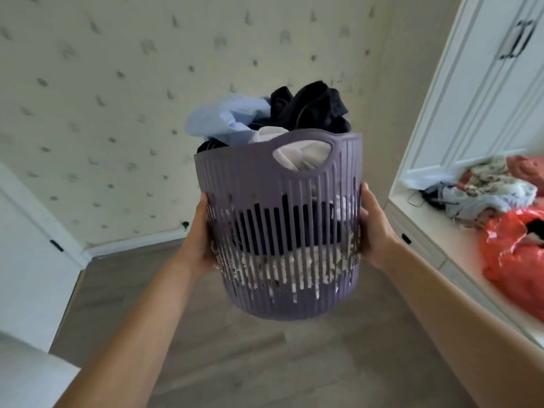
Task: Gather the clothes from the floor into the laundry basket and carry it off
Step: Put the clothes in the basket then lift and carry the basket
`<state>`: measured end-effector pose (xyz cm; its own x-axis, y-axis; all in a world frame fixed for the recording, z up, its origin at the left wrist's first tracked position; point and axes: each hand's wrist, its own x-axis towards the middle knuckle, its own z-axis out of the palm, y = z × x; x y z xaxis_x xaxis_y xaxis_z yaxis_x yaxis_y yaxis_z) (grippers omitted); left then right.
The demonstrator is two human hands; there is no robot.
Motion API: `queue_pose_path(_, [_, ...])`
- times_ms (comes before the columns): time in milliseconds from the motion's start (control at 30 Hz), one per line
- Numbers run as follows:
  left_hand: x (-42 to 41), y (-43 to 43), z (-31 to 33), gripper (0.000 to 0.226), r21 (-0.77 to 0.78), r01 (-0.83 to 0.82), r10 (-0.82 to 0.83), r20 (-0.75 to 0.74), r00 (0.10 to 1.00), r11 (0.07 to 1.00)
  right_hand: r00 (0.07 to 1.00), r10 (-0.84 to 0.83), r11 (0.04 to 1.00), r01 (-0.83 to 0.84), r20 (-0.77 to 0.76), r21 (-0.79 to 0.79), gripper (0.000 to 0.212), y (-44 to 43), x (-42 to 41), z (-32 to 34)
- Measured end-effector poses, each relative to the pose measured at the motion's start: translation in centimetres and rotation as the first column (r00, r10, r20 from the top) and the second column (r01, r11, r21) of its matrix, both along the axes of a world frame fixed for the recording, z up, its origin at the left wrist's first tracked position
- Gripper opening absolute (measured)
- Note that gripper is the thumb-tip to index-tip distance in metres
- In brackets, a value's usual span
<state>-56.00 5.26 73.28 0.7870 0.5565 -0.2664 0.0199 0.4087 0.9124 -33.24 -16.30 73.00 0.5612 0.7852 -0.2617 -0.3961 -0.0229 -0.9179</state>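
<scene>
A purple slatted laundry basket (pixel 241 169) hangs in the air at the centre of the head view, well above the wooden floor. Clothes fill it past the rim: a light blue shirt (pixel 226 119), a dark navy garment (pixel 312 107) and a white piece (pixel 297 156) showing through the handle hole. My left hand (pixel 200 234) presses the basket's left side and my right hand (pixel 375 228) presses its right side, both arms stretched forward.
A white built-in bench (pixel 441 231) on the right carries a heap of floral and blue fabrics (pixel 482 192) and an orange plastic bag (pixel 515 254). White cabinet doors (pixel 485 83) rise behind it. Patterned wallpaper (pixel 117 113) lies ahead, and a white edge (pixel 26 372) sits at bottom left.
</scene>
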Motion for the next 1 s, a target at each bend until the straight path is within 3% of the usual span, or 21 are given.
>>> queue_pose_path(233, [-5.0,1.3,4.3,0.057,0.002,-0.145,0.145,0.003,0.989,0.989,0.997,0.079,0.996,-0.079,0.014,0.05,0.083,4.0,-2.9,4.6])
queue_pose_path(400, [-8.1,6.0,5.3,0.072,0.033,-0.297,0.298,-0.055,0.953,0.954,0.996,0.071,0.995,-0.068,-0.044,0.078,0.079,10.4,-5.3,4.3])
queue_pose_path(467, [-9.3,9.0,6.0,0.083,0.072,-0.33,0.335,-0.073,0.939,0.941,0.998,0.028,0.998,-0.024,-0.064,0.062,0.079,14.3,-6.3,4.1])
queue_pose_path(633, [-11.0,17.1,8.3,0.066,0.126,-0.368,0.378,-0.062,0.924,0.921,0.993,0.1,0.988,-0.093,-0.059,0.123,0.068,24.0,-7.8,4.3])
queue_pose_path(800, [-12.7,25.4,8.9,0.089,0.118,-0.483,0.491,-0.051,0.87,0.868,0.986,0.165,0.973,-0.165,0.015,0.16,0.075,33.9,-8.6,5.5])
queue_pose_path(933, [-14.2,31.4,8.7,0.069,0.08,-0.592,0.595,-0.02,0.803,0.802,0.967,0.243,0.952,-0.252,0.071,0.172,0.071,41.6,-8.8,5.7])
queue_pose_path(1000, [-14.8,34.6,8.5,0.071,0.077,-0.633,0.636,-0.026,0.771,0.77,0.953,0.289,0.941,-0.301,0.092,0.158,0.065,45.7,-8.9,5.6])
